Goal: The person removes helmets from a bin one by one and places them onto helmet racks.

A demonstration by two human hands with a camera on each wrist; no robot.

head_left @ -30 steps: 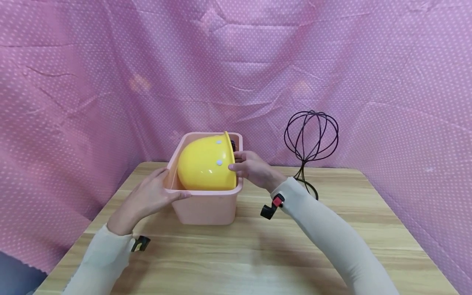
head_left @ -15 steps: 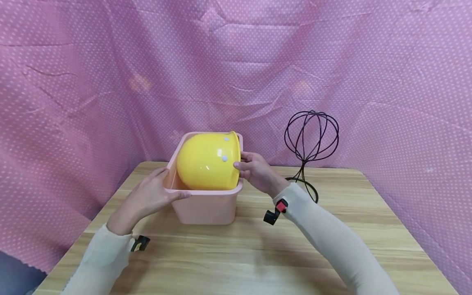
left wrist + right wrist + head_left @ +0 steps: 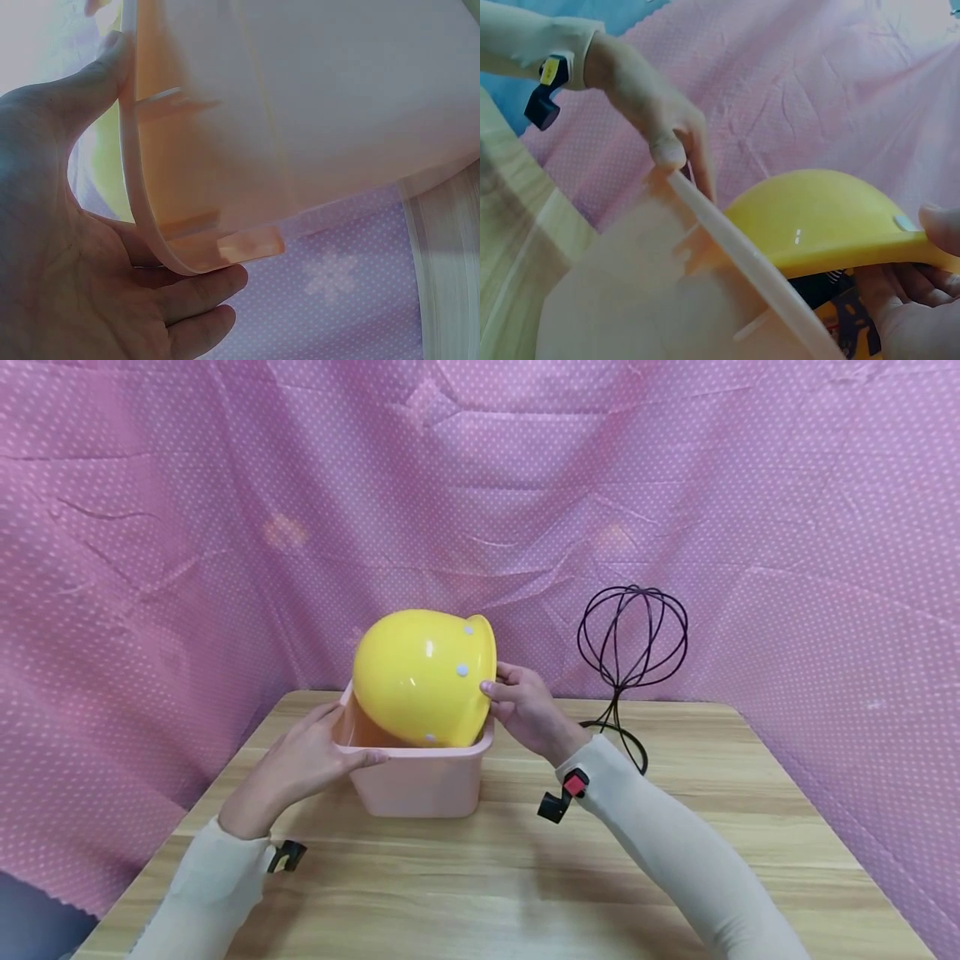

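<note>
A yellow hard hat [image 3: 416, 672] lies on its side, partly inside a pink plastic bin [image 3: 420, 785], its dome rising above the bin's rim. My right hand [image 3: 528, 706] pinches the hat's brim at the right, thumb on the outer shell and fingers inside. In the right wrist view, black straps [image 3: 847, 322] show under the hard hat [image 3: 817, 217]. My left hand [image 3: 311, 756] grips the bin's near left corner. The left wrist view shows that hand [image 3: 90, 255] with its thumb and fingers around the rim of the bin [image 3: 131, 150].
A black wire stand [image 3: 633, 639] with a balloon-shaped top stands on the wooden table [image 3: 480, 893] to the right, behind my right forearm. A pink dotted cloth [image 3: 525, 485] hangs around the back and sides of the table.
The hard hat has risen out of the bin and shifted slightly right, turning a little, with my right hand on its brim. My left hand has stayed on the bin.
</note>
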